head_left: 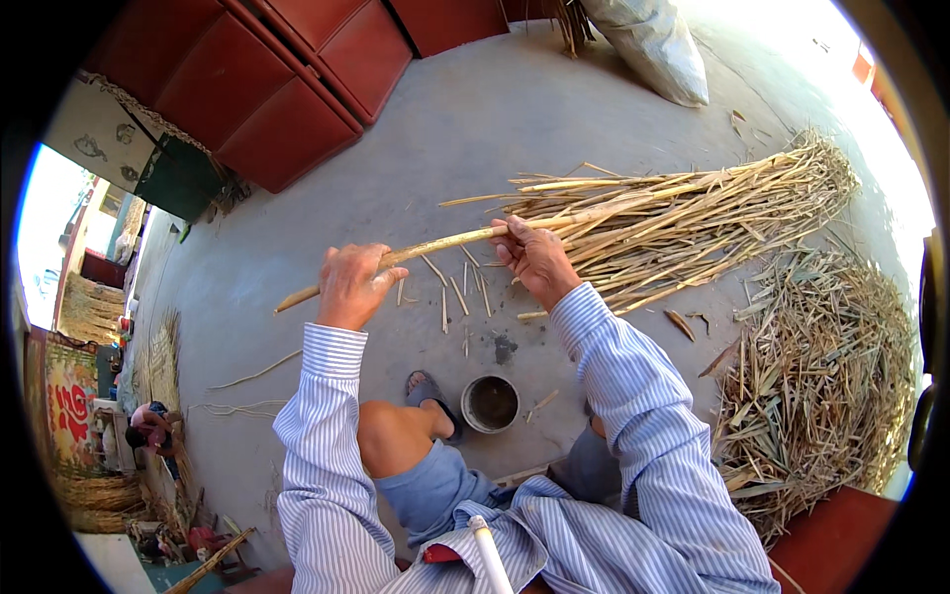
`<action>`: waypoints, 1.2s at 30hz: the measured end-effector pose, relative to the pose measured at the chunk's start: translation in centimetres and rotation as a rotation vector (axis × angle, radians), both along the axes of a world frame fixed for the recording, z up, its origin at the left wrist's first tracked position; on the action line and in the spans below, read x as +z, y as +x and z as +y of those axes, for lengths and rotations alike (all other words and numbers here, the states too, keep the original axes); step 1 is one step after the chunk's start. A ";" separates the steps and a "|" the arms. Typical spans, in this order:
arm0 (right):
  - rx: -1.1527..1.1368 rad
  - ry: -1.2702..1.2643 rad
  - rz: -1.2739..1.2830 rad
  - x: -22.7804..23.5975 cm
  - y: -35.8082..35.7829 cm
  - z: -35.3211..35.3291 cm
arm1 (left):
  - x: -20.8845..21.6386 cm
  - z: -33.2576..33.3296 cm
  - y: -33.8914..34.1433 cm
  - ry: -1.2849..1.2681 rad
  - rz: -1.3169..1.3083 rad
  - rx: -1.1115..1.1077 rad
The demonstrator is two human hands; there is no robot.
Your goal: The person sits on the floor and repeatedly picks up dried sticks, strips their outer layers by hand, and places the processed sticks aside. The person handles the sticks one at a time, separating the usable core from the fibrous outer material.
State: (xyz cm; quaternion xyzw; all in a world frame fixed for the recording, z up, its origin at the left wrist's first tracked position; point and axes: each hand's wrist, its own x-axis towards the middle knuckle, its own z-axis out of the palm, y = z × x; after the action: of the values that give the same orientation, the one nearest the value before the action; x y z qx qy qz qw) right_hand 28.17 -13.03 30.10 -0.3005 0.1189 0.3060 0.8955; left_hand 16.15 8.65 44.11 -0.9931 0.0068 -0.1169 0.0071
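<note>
A long dry plant stalk [440, 244] runs between my hands, tilted up toward the right. My left hand [351, 285] is wrapped round it near its thick left end, with the thumb pointing to the right. Further along, my right hand [536, 259] pinches the same stalk between thumb and fingers. Its far end reaches over a large bundle of similar stalks [683, 216] lying on the floor at the right. Below the stalk, several short cut pieces [459, 296] are scattered on the grey floor.
A small bucket [491, 404] with dark contents stands between my feet. A heap of dry leaves and husks [816, 381] lies at the right. Red panels [267, 89] stand at the far left, and a pale sack [653, 49] at the back. Another person [151, 433] is at the left.
</note>
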 end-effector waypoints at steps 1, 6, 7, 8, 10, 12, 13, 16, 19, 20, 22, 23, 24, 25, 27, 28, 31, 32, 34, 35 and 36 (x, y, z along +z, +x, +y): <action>-0.005 0.007 -0.003 0.2 0.0 -0.2 | -0.4 -0.2 0.0 -0.026 -0.023 -0.005; 0.020 0.066 -0.021 0.6 -0.6 -0.9 | -0.6 -2.1 0.0 -0.280 -0.041 -0.012; 0.018 0.076 -0.015 0.8 -0.8 -1.1 | -0.5 -2.3 0.0 -0.358 -0.006 0.036; 0.016 0.087 -0.008 1.0 -0.9 -1.3 | -0.3 -2.6 0.0 -0.434 0.030 0.084; 0.030 0.075 -0.012 0.5 -1.0 -1.4 | -0.3 -2.1 0.3 -0.903 -0.049 0.156; 0.036 0.066 -0.018 -0.3 -0.9 -1.3 | 1.2 -1.5 1.0 -1.037 -0.121 0.222; 0.040 0.062 -0.019 -1.0 -0.8 -1.3 | 2.2 -1.9 1.3 -1.041 -0.154 0.156; 0.039 0.005 -0.043 -0.9 -0.7 -1.2 | 3.9 -3.3 2.1 -1.004 -0.245 -0.015; -0.011 -0.043 -0.088 0.2 -1.0 -1.2 | 5.6 -5.0 2.0 -0.317 -0.171 -0.002; -0.036 -0.054 -0.109 0.7 -1.0 -1.2 | 4.6 -3.9 2.0 -0.105 -0.180 -0.030; -0.094 -0.084 -0.167 1.2 -0.6 -1.3 | 3.8 -3.1 1.3 0.026 -0.149 -0.013; -0.124 -0.107 -0.192 1.4 -0.7 -1.5 | 3.2 -2.9 0.9 0.083 -0.130 -0.006; -0.143 -0.114 -0.212 1.5 -0.8 -1.7 | 2.7 -2.6 0.6 0.060 -0.117 -0.034; -0.151 -0.117 -0.219 1.8 -0.8 -1.6 | 2.4 -2.0 0.5 0.086 -0.161 -0.105; -0.167 -0.124 -0.232 2.2 -0.9 -1.4 | 1.5 -1.1 0.3 0.136 -0.247 -0.248; -0.171 -0.139 -0.233 2.1 -0.8 -1.5 | 1.3 -1.2 0.4 0.089 -0.233 -0.222; -0.181 -0.182 -0.231 2.1 -0.7 -1.8 | 1.1 -1.4 0.6 -0.040 -0.167 -0.122; -0.183 -0.198 -0.228 2.1 -0.8 -1.8 | 1.1 -1.5 0.6 -0.074 -0.130 -0.073; -0.172 -0.205 -0.208 1.7 -0.8 -1.8 | 1.1 -1.2 0.8 -0.427 -0.133 0.046; -0.162 -0.197 -0.191 1.3 -0.7 -1.6 | 1.4 -0.2 1.6 -0.747 -0.171 0.114; -0.152 -0.189 -0.175 0.9 -0.7 -1.5 | 1.7 0.4 2.4 -1.066 -0.207 0.183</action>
State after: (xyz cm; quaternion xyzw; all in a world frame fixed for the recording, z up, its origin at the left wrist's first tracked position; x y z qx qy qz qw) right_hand 27.52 -14.57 30.96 -0.3991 0.0912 0.1972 0.8908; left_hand 18.59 9.08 45.83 -0.8389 -0.1406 -0.2002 -0.4862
